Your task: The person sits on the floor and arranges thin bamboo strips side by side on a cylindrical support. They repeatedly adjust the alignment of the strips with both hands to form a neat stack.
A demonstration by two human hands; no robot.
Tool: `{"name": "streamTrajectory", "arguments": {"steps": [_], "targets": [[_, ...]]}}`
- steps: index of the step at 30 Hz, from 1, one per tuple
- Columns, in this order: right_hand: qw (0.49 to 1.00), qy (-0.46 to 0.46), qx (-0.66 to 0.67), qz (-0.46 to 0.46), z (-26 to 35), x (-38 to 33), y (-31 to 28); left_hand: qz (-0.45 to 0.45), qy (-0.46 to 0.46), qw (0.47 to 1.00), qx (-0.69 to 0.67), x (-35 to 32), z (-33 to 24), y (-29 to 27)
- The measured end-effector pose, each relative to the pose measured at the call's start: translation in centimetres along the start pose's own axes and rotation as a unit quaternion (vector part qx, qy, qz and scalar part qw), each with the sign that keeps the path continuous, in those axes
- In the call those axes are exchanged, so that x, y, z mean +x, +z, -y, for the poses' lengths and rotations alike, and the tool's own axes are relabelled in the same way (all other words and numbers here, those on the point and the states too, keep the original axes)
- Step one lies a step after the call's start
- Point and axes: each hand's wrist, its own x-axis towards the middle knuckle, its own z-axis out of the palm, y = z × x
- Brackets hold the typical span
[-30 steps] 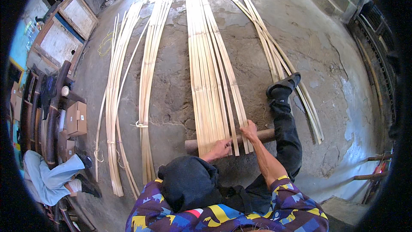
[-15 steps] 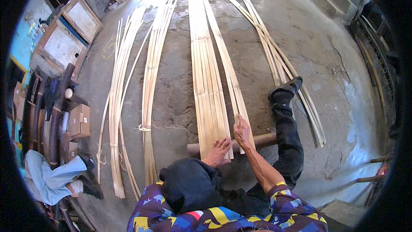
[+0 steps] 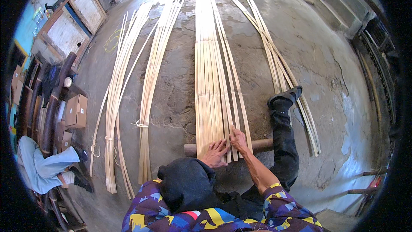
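- On the concrete floor (image 3: 266, 60), near its lower middle, the person's left hand (image 3: 216, 154) lies flat with fingers spread on the near ends of the bamboo strips (image 3: 210, 73); it presses down and clasps nothing.
- The right hand (image 3: 238, 139) rests just beside it, fingers extended along a strip at the right edge of the same row; it is open too, pressing rather than grasping.
- The bamboo strips lie side by side in a flat row that runs from the hands toward the far edge of the floor, their near ends laid across a brown round log (image 3: 262, 145).
- The log lies crosswise under the strips, showing on both sides of the hands.
- The person's leg in black trousers, with a black shoe (image 3: 286, 98), stretches out to the right of the row.
- Left of the row lie two tied bundles of strips (image 3: 150, 86), and right of it a looser fan of strips (image 3: 279, 64).
- At the floor's left edge stand plain brown cardboard boxes (image 3: 76, 111), rectangular; any labels are too small to tell.
- At the far-left corner lean two flat framed panels (image 3: 68, 30) with pale faces and wooden borders.
- Another person in light blue trousers (image 3: 43, 169) sits at the lower left.
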Motion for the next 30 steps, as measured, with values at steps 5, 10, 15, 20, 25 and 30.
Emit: {"name": "streamTrajectory", "arguments": {"steps": [5, 10, 15, 20, 25, 30], "targets": [[0.998, 0.042, -0.002, 0.047, 0.1, 0.9, -0.2, -0.001, -0.006, 1.0, -0.004, -0.1, -0.2, -0.2], [0.998, 0.007, 0.016, 0.058, -0.1, 0.8, 0.5, -0.006, -0.009, 1.0, -0.019, -0.1, -0.1, 0.1], [0.996, 0.042, 0.032, 0.079, 0.1, 0.8, 0.5, -0.033, -0.018, 0.998, -0.047, 0.0, 0.2, 1.0], [0.993, 0.091, 0.038, 0.061, 0.4, 0.8, 0.9, -0.02, -0.017, 0.999, -0.02, 0.0, 0.3, 1.4], [0.998, 0.055, 0.037, 0.014, -0.3, 0.6, 1.4, 0.005, -0.027, 1.0, -0.016, 0.0, 0.1, 1.0], [0.998, 0.049, 0.008, 0.035, -0.5, 0.8, 1.1, 0.014, -0.032, 0.999, -0.001, 0.2, -0.2, 0.3]]}}
